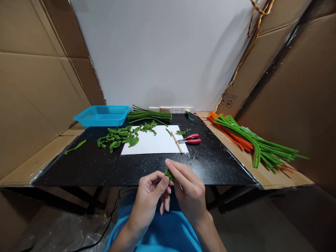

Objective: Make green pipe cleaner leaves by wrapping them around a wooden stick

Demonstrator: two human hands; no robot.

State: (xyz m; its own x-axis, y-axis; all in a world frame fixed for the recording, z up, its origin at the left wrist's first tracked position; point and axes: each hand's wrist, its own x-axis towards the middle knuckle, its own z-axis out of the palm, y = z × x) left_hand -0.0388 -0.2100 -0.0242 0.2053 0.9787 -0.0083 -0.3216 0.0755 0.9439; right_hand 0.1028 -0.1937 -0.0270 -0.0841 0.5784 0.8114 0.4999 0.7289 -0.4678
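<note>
Though small, green piece [168,174] between the fingers [181,172].

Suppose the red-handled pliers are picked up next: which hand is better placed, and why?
Probably the right hand: it is nearer the red-handled pliers, which lie almost straight ahead of it. The left hand is farther off. Both are at the green piece, so the right may need freeing first.

Twisted cord [232,82] (yellowish), wall sockets [176,110]
</note>
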